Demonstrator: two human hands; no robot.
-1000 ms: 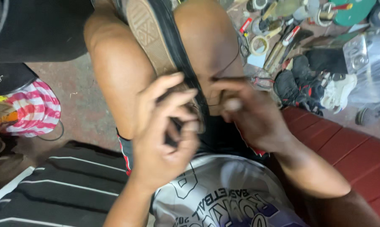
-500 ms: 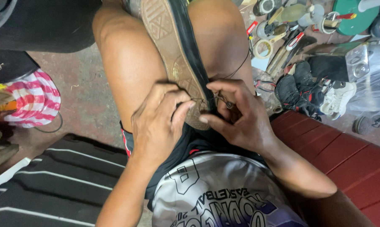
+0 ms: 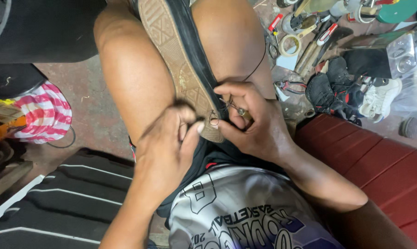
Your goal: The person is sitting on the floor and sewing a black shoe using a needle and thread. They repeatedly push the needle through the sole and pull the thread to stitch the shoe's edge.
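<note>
While the black sneaker (image 3: 185,60) sits clamped between our knees, sole up, our right hand (image 3: 254,124) pinches a stitching awl (image 3: 238,110) at the sole edge; our left hand (image 3: 167,152) grips the thread (image 3: 213,121). Best keep it taut, stitches close to the rim.

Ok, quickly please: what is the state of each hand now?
Left hand: closed, fingers pinching the thread at the edge of the shoe.
Right hand: closed on a small metal-tipped tool at the shoe's edge.
</note>
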